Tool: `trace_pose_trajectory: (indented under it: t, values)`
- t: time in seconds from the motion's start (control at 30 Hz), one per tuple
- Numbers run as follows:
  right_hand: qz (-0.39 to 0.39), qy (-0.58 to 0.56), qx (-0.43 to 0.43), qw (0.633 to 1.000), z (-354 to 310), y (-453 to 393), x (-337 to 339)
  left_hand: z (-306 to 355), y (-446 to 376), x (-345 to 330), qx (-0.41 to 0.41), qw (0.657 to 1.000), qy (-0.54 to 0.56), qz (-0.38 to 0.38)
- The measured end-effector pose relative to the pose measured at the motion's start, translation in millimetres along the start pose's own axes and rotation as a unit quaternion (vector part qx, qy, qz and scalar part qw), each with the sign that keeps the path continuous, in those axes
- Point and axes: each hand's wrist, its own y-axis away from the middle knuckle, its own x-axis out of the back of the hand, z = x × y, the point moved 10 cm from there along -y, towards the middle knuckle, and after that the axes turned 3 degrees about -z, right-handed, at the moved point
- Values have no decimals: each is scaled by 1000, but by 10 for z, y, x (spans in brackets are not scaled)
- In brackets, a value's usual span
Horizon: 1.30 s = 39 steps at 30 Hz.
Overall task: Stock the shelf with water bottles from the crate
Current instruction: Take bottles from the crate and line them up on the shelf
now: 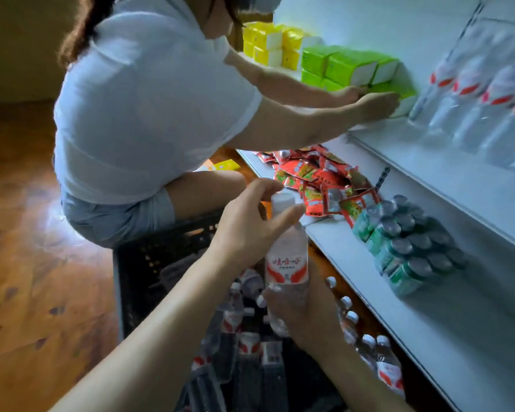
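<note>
A clear water bottle (286, 257) with a red and white label and a white cap stands upright above the black crate (143, 263). My right hand (304, 310) grips its lower half. My left hand (250, 221) curls round its neck, thumb beside the cap. The crate below holds several more bottles (235, 322), some lying down. On the upper white shelf (428, 156) at the right stand several matching bottles (488, 108). A few more bottles (381, 364) stand on the floor by the shelf base.
Another person in a white shirt (149, 108) crouches left of the shelf, hands on green packs (354, 66). The lower shelf (428, 322) carries red snack packets (318, 179) and a wrapped pack of green-labelled bottles (405, 248). Wooden floor (27, 263) lies to the left.
</note>
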Motion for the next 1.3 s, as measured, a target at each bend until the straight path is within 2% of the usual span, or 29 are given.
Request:
trace_pose_trajectory:
  t: [0.07,0.13,0.37,0.43,0.57,0.63,0.7,0.73,0.8,0.83,0.87,0.93,1.1,1.3]
  values:
    - [77,14,12,997,-144,-31,443,229,-51,-350,-3,998,29,-53]
    - [114,39,17,993,-259,-69,806,458,-66,-736,-10,989,101,-110]
    - [179,171,20,969,-621,22,2124,1531,-482,-1583,-100,968,170,-154]
    - [212,198,16,957,-726,23,2566,1814,-585,-1807,-114,963,177,-168]
    - [283,234,12,930,-784,10,3321,2142,-759,-2273,-104,935,264,-214]
    - [320,231,8,919,-707,-64,3625,2088,-877,-2535,-96,948,201,-226]
    - [355,232,2,906,-594,-178,3911,1939,-937,-2926,-130,951,33,-280]
    - [367,233,-2,901,-536,-239,4031,1836,-909,-3143,-164,930,-84,-319]
    - [380,237,-8,894,-391,-374,4232,1573,-796,-3475,-213,843,-315,-380]
    - [383,242,-9,892,-311,-435,4317,1478,-749,-3580,-230,797,-389,-400]
    - [383,249,-12,889,-224,-494,4391,1450,-735,-3637,-251,767,-429,-407]
    - [384,260,-20,886,-38,-617,4520,1495,-829,-3669,-254,755,-448,-405]
    - [425,271,-44,863,271,-935,4871,1418,-1219,-3844,-173,787,-426,-412]
    - [443,301,-104,838,516,-1247,5200,1339,-1400,-3968,-134,774,-425,-450]
